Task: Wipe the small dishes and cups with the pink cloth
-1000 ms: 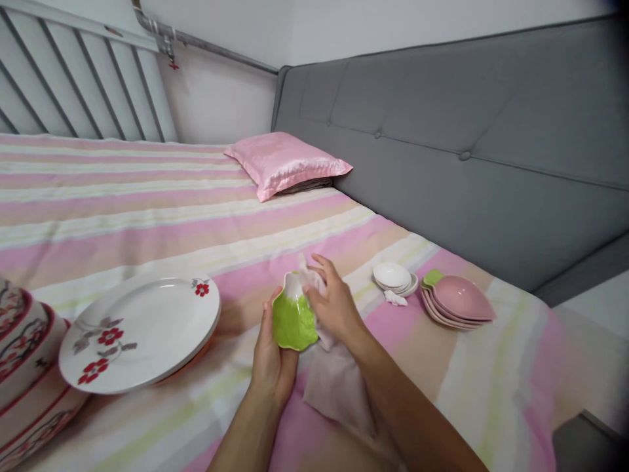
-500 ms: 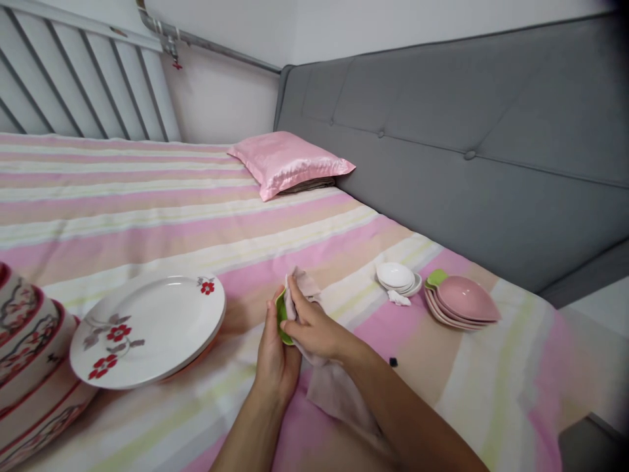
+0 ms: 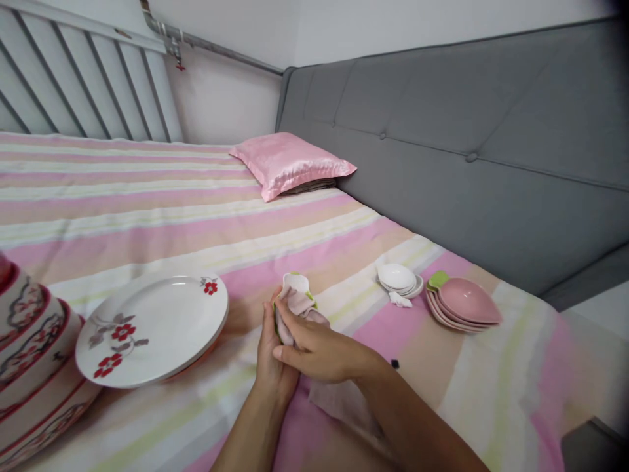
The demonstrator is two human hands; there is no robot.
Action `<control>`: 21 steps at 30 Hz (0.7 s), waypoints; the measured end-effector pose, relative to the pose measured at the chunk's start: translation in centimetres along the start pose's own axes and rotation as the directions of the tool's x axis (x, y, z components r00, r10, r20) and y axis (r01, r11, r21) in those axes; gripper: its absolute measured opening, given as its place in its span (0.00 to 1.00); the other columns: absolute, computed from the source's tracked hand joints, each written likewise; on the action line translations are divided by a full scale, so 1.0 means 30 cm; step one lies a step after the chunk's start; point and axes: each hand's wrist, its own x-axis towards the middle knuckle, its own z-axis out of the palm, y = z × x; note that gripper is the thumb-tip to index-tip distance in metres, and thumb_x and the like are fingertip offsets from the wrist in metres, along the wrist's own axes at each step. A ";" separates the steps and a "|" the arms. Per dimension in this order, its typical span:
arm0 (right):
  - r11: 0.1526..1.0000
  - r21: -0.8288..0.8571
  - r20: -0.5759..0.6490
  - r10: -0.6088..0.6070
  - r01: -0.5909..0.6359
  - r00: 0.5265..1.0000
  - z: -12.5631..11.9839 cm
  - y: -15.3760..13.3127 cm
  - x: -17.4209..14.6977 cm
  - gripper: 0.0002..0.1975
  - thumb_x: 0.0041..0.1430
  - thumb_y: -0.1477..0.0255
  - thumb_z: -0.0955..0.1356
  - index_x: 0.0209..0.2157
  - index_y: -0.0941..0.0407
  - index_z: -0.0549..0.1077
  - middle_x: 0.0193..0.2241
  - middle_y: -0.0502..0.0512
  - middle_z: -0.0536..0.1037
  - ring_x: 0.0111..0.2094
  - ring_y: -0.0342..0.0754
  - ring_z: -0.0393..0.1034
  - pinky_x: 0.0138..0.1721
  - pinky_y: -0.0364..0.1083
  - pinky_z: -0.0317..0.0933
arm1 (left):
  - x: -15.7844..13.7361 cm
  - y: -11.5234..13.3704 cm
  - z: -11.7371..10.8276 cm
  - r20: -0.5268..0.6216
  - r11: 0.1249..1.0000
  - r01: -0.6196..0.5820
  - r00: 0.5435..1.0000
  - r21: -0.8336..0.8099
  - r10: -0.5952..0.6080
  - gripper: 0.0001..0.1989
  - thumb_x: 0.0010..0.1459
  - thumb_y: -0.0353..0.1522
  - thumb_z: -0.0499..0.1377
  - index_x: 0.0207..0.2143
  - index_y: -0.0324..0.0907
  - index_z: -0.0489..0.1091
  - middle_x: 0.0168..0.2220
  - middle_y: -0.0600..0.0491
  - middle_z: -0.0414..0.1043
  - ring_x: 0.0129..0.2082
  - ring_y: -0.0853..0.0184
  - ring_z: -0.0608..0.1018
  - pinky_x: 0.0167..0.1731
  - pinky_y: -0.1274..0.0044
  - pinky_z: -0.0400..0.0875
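Note:
Between my hands is a small white dish with a green edge (image 3: 295, 282), its white inside facing up at the far end. My left hand (image 3: 272, 357) is closed around it from the left and below. My right hand (image 3: 314, 344) presses a pale pink cloth (image 3: 299, 303) into the dish, fingers bent over it. A loose end of the cloth hangs beneath my right wrist onto the bed. Much of the dish is hidden by the fingers and cloth.
White plates with red flowers (image 3: 162, 328) and stacked patterned bowls (image 3: 34, 367) stand at left. To the right are small white dishes (image 3: 397, 276), pink leaf-shaped dishes (image 3: 469, 301) and a small black piece (image 3: 395, 364). A pink pillow (image 3: 292, 160) lies by the grey headboard (image 3: 442, 118).
The dish has turned so its white inside now shows instead of its green side. My right hand and the cloth have shifted over the dish's inside.

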 end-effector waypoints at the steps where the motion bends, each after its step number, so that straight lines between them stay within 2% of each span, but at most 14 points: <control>1: 1.000 -0.010 0.020 -0.017 0.017 1.000 -0.001 -0.002 -0.002 0.38 0.57 0.67 0.61 0.64 0.59 0.39 0.63 0.66 0.51 0.61 0.57 0.50 0.54 0.51 0.52 | 0.001 0.001 0.001 -0.003 1.000 0.007 1.000 -0.014 -0.007 0.19 0.58 0.40 0.54 0.50 0.46 0.69 0.41 0.54 0.76 0.43 0.66 0.76 0.46 0.76 0.68; 5: 0.996 -0.077 0.091 -0.048 0.055 0.995 -0.018 0.004 -0.009 0.40 0.57 0.66 0.62 0.64 0.56 0.35 0.61 0.64 0.56 0.56 0.56 0.59 0.51 0.51 0.55 | 0.003 0.009 0.007 -0.052 0.997 0.063 0.996 -0.055 -0.065 0.18 0.58 0.42 0.53 0.45 0.42 0.71 0.35 0.50 0.77 0.40 0.61 0.77 0.44 0.71 0.70; 9: 0.978 -0.185 0.169 -0.060 0.092 0.984 -0.050 0.003 -0.024 0.39 0.59 0.64 0.61 0.64 0.54 0.35 0.55 0.63 0.66 0.54 0.57 0.61 0.49 0.51 0.56 | -0.002 0.015 0.011 -0.023 0.996 0.089 0.996 -0.031 -0.089 0.20 0.57 0.43 0.53 0.45 0.41 0.71 0.37 0.46 0.77 0.41 0.59 0.78 0.44 0.68 0.71; 11: 0.970 -0.221 0.178 -0.065 0.104 0.982 -0.063 -0.002 -0.036 0.36 0.59 0.65 0.61 0.64 0.54 0.39 0.55 0.63 0.66 0.53 0.57 0.61 0.48 0.50 0.57 | -0.004 0.014 0.010 0.003 0.995 0.099 0.995 -0.019 -0.099 0.21 0.57 0.43 0.54 0.48 0.39 0.69 0.39 0.45 0.76 0.41 0.58 0.77 0.44 0.67 0.70; 13: 0.966 -0.235 0.159 -0.074 0.111 0.984 -0.072 -0.004 -0.048 0.30 0.59 0.66 0.61 0.62 0.54 0.50 0.53 0.61 0.68 0.51 0.56 0.63 0.45 0.49 0.57 | -0.005 0.010 0.007 0.016 0.997 0.073 0.997 -0.010 -0.073 0.22 0.56 0.41 0.55 0.50 0.38 0.67 0.41 0.44 0.76 0.42 0.58 0.77 0.45 0.68 0.70; 16: 0.959 -0.258 0.100 -0.091 0.114 0.991 -0.079 0.004 -0.061 0.19 0.62 0.69 0.57 0.54 0.51 0.64 0.46 0.55 0.74 0.44 0.51 0.67 0.41 0.46 0.58 | 0.000 0.004 -0.002 0.041 1.000 -0.010 0.999 -0.005 0.010 0.21 0.57 0.37 0.55 0.53 0.41 0.65 0.45 0.46 0.74 0.43 0.60 0.77 0.47 0.69 0.69; 21: 0.923 -0.380 -0.078 0.041 -0.068 0.996 -0.066 0.019 -0.061 0.16 0.58 0.76 0.58 0.42 0.51 0.73 0.37 0.53 0.77 0.39 0.50 0.68 0.35 0.44 0.55 | 0.017 0.007 -0.014 0.048 1.000 -0.023 0.999 -0.016 0.024 0.18 0.60 0.36 0.51 0.53 0.44 0.65 0.43 0.49 0.75 0.42 0.63 0.77 0.47 0.69 0.69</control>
